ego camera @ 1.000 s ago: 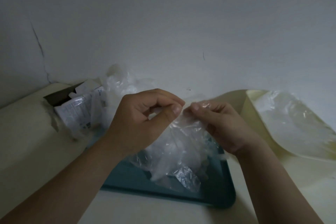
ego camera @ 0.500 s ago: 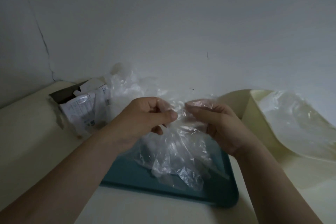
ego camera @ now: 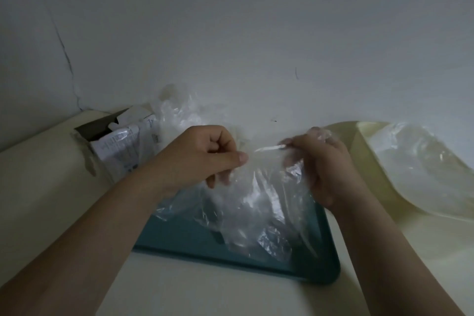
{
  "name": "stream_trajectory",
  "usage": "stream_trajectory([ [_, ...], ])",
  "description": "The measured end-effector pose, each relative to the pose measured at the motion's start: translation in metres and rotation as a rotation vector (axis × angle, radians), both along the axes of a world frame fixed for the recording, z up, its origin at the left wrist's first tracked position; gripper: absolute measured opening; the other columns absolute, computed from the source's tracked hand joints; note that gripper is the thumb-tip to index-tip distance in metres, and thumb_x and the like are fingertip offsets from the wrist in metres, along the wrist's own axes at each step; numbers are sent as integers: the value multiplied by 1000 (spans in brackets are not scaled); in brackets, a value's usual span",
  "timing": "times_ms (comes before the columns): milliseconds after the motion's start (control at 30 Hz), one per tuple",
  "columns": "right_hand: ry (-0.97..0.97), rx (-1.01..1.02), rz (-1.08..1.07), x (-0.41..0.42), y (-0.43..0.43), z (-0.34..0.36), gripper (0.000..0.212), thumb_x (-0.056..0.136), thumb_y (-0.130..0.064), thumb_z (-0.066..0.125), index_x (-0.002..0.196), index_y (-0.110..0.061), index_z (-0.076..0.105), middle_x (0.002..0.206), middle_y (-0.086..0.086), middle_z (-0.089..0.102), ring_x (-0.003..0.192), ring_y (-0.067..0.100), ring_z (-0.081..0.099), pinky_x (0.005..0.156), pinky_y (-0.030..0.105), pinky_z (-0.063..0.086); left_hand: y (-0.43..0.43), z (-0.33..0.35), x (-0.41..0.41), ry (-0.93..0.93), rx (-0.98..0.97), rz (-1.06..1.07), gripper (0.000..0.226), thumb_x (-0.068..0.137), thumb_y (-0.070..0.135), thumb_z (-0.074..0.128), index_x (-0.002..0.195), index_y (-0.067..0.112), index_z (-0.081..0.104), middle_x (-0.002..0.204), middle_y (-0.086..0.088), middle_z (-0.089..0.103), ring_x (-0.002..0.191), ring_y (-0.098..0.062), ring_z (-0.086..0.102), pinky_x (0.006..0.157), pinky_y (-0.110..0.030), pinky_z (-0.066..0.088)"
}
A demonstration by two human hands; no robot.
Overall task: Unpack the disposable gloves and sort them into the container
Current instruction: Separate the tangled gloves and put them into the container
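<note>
My left hand [ego camera: 205, 159] was clenched, thumb pressed against the side of the index finger, pinching the upper edge of a bunch of clear disposable gloves [ego camera: 256, 202]. My right hand [ego camera: 325, 169] gripped the same upper edge from the opposite side, its fingers curled into the film, a fold of which lay over the knuckles. The edge was drawn taut between the two hands, which were near each other but apart. The rest of the bunch hung down from both grips, and its crumpled lower end was over the teal tray [ego camera: 179, 241]; whether it touched the tray floor could not be determined. The tray lay flat on the cream tabletop [ego camera: 38, 182], directly below my hands. To the left of the tray, against the wall, stood an open cardboard box [ego camera: 100, 127] with a printed packet [ego camera: 120, 149] leaning out of it. A heap of loose clear film [ego camera: 179, 113] rose just behind the box and my left hand. To the right of the tray sat a cream container [ego camera: 364, 154], with more clear film [ego camera: 420, 167] lying inside it.
</note>
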State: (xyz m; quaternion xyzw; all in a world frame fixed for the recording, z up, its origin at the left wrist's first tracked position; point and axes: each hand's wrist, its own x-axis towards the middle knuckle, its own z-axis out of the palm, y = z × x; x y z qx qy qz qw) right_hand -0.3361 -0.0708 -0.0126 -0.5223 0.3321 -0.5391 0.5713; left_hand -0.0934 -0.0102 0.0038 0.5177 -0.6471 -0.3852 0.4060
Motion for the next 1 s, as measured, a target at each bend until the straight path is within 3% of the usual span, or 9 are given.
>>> stream_trajectory([
  [100, 86, 1, -47, -4, -1, 0, 12, 75, -4, 68, 72, 1, 57, 67, 14, 65, 60, 42, 44, 55, 47, 29, -1, -2, 16, -607, 88, 89, 29, 80, 54, 83, 92, 32, 70, 90, 10, 74, 80, -4, 70, 76, -29, 59],
  [167, 205, -27, 19, -4, 2, 1, 19, 80, -2, 68, 75, 12, 56, 65, 18, 63, 54, 47, 35, 47, 48, 29, 2, -8, 14, -798, 150, 97, 44, 73, 66, 81, 99, 35, 66, 97, 14, 68, 87, -7, 66, 83, -34, 59],
  [233, 326, -34, 133, 1, 8, 0, 18, 92, -3, 65, 82, 11, 59, 70, 17, 68, 53, 33, 35, 47, 41, 23, 0, -20, 3, -879, 158, 64, 44, 72, 62, 81, 101, 32, 66, 95, 9, 67, 86, -13, 66, 82, -40, 60],
  [433, 572, -77, 199, 7, 16, -2, 24, 99, -16, 67, 82, 0, 70, 49, -10, 59, 45, 14, 33, 47, 24, 28, -10, -35, 4, -708, 89, 12, 20, 83, 23, 82, 74, 31, 66, 78, 14, 68, 74, -7, 68, 69, -24, 52],
  [567, 491, -118, 212, 6, 22, 5, 19, 93, -18, 73, 83, -1, 72, 61, -3, 61, 53, 13, 46, 53, 24, 36, -5, -12, 9, -603, -100, 86, 20, 88, 14, 75, 76, 30, 71, 73, 21, 66, 69, 12, 60, 59, -4, 40],
  [633, 464, -169, 207, 6, 24, 10, 23, 83, -22, 78, 86, 1, 74, 97, 1, 74, 84, 13, 67, 73, 27, 48, -2, -3, 8, -557, -291, 140, 15, 88, 14, 74, 86, 30, 75, 85, 18, 63, 78, 9, 59, 64, -6, 40],
  [733, 500, -251, 205, 6, 26, 17, 17, 81, -21, 84, 86, -6, 79, 138, -14, 64, 129, 9, 59, 107, 42, 47, -1, -4, 1, -555, -516, 143, 12, 88, 19, 76, 88, 30, 73, 101, 17, 60, 97, -6, 56, 83, -25, 47],
  [867, 593, -289, 275, 9, 29, 16, 2, 88, -13, 80, 90, -13, 81, 130, -9, 70, 126, 11, 63, 113, 51, 44, -5, -19, -8, -686, -689, 208, 12, 86, 12, 77, 91, 23, 74, 120, 6, 65, 116, -17, 54, 95, -39, 51],
  [1000, 517, -236, 304, 16, 33, 15, 17, 94, -12, 73, 110, -8, 79, 111, 8, 78, 109, 26, 73, 101, 42, 55, -7, -26, -13, -693, -727, 262, 12, 86, 12, 76, 92, 21, 73, 130, 3, 64, 123, -18, 55, 99, -40, 51],
])
